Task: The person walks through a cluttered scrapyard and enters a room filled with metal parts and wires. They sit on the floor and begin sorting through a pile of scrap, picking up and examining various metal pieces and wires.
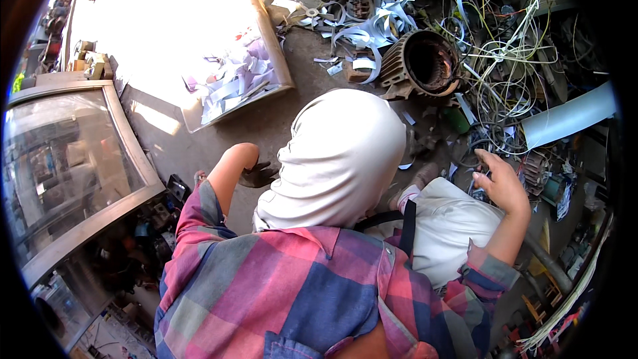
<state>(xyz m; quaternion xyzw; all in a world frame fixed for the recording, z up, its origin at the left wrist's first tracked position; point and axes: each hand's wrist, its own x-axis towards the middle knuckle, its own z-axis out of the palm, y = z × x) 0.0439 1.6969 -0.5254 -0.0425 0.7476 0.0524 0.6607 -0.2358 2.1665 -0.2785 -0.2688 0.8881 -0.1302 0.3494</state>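
My left hand bends down beside my raised knee in pale trousers. Its fingers do not show clearly, and a dark shape lies right by it; I cannot make out whether the hand holds anything. Out over my other leg, my right hand has its fingers apart with nothing between them. Nearest to that hand are wire scraps and a finned metal part. Beyond my knee lies a rusty, ribbed motor housing with its round bore facing me.
A shallow tray with paper strips stands at the far left in bright sun. A glass-paned cabinet is on the left. Tangled wires, a pale curved sheet and more loose paper strips crowd the right and far side.
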